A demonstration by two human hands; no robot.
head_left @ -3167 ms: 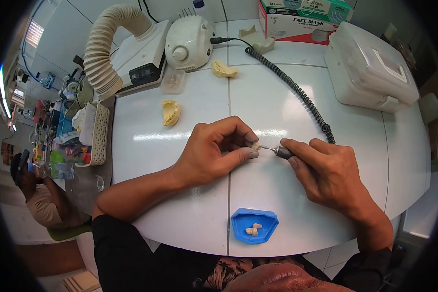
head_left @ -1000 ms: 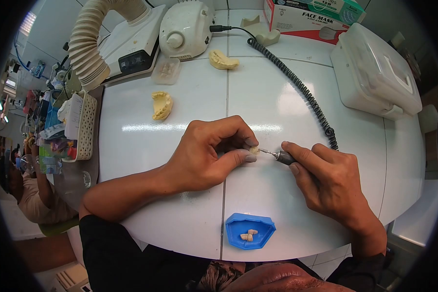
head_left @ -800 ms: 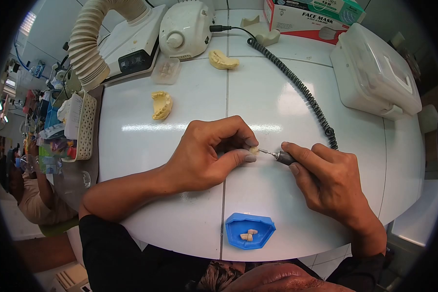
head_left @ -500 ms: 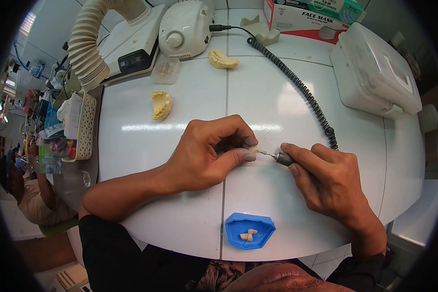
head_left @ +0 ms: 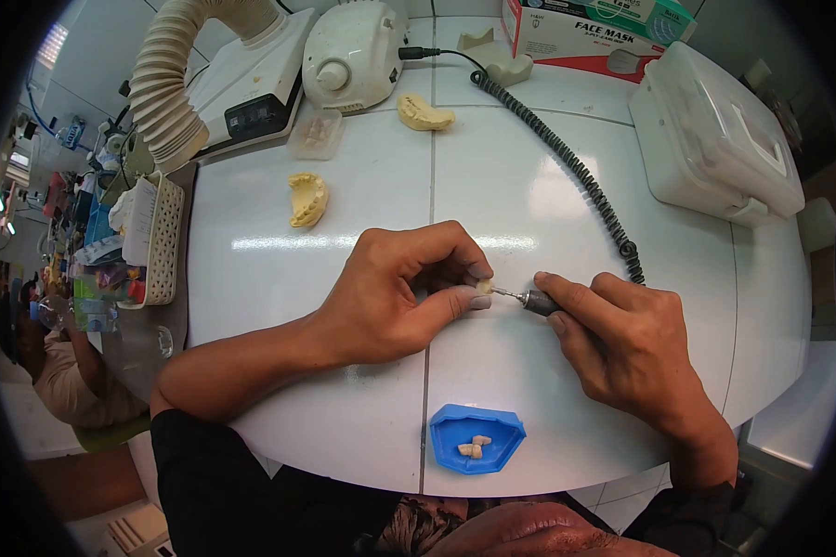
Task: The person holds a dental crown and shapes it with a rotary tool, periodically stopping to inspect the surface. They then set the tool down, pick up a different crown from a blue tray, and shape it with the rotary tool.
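Observation:
Between thumb and fingers, my left hand (head_left: 409, 292) pinches a small cream dental piece (head_left: 484, 286), partly hidden by the fingertips. My right hand (head_left: 627, 348) is closed around a dark rotary handpiece (head_left: 540, 303), whose thin metal bur points left and meets the piece, or comes very close to it. A black coiled cord (head_left: 567, 148) runs behind the right hand. Nearer my body, a blue tray (head_left: 444, 455) holds a few small tooth-coloured pieces (head_left: 475, 447).
Two yellow dental casts (head_left: 308, 200) (head_left: 424, 113) lie farther back. Behind them are a clear small box (head_left: 316, 136), a white control unit (head_left: 351, 56) and a ribbed hose (head_left: 165, 88). A white case (head_left: 715, 139) stands right; a basket (head_left: 164, 241) and another person (head_left: 74, 381) are left.
Both hands hold nearly the same pose, with only a very slight shift at the fingertips. The tray and casts stay in place.

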